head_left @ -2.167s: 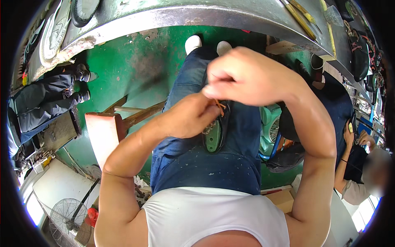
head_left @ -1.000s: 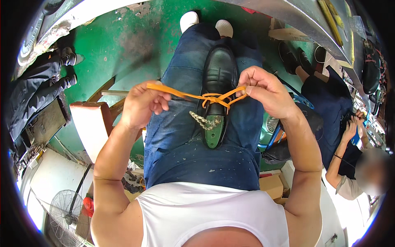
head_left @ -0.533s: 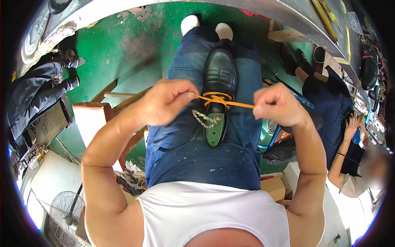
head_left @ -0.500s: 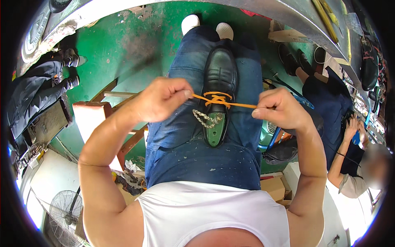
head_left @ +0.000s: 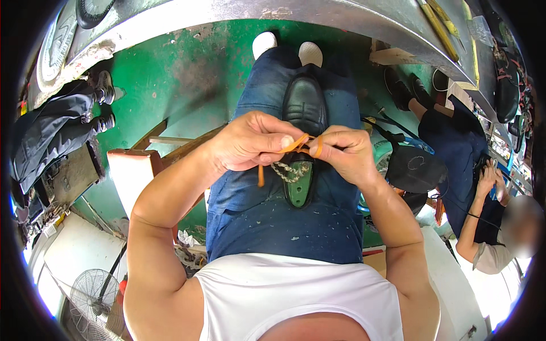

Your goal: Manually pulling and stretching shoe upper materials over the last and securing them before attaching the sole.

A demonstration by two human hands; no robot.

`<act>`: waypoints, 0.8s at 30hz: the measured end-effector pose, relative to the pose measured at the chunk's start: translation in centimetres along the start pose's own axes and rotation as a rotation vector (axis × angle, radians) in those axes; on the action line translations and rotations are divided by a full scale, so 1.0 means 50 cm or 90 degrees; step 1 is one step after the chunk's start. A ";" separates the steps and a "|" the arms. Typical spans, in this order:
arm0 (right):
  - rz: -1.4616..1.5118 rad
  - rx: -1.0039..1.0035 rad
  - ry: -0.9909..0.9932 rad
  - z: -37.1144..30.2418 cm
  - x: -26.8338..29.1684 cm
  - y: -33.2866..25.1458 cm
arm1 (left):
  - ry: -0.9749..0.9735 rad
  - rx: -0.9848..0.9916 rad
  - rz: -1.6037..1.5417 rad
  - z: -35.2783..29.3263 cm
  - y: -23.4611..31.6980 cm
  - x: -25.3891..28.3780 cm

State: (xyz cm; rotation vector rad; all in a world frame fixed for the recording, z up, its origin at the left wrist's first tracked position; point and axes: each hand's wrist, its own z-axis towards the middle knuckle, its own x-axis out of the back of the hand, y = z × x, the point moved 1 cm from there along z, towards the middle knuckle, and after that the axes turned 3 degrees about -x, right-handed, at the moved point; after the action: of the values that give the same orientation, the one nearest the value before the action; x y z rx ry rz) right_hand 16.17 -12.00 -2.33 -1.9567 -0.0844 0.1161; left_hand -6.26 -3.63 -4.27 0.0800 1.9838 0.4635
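A black leather shoe (head_left: 305,99) lies along my lap, toe pointing away from me. Inside its heel end shows a green shoe last (head_left: 297,192) with small holes and a looped braided cord (head_left: 284,172). Over the lacing, my left hand (head_left: 256,142) pinches an orange shoelace (head_left: 294,145), one loose end dangling below the fingers. Close beside it, my right hand (head_left: 344,150) is closed on the same lace, part of it looped round a finger. Both hands cover the shoe's eyelets.
A metal workbench (head_left: 239,12) curves across the far side, with yellow-handled tools (head_left: 439,25) and black shoes (head_left: 507,91) at right. A wooden stool (head_left: 133,170) stands left, a fan (head_left: 94,295) near left. Other people sit at left and right, one with hands (head_left: 490,182) at work.
My hands have come together over the shoe from either side. The lace, stretched straight between them before, is now bent into loops at the fingers.
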 end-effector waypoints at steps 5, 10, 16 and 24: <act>0.026 -0.066 -0.050 -0.001 -0.002 0.001 | 0.006 -0.232 0.506 0.022 -0.019 -0.031; 0.061 -0.106 -0.030 -0.010 -0.012 -0.005 | 0.067 -0.366 0.795 0.017 -0.008 -0.069; -0.499 0.278 0.080 -0.009 -0.018 -0.043 | 0.072 -0.461 1.042 0.015 0.022 -0.101; -0.284 -0.108 -0.061 -0.126 -0.033 0.016 | 0.249 -0.359 1.166 -0.138 0.097 -0.100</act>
State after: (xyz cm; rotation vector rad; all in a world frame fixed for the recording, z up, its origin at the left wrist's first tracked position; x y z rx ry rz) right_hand 15.32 -18.27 -0.63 -2.0527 -0.6052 -0.0953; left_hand -10.79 -2.44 4.34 1.5739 1.4882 2.2404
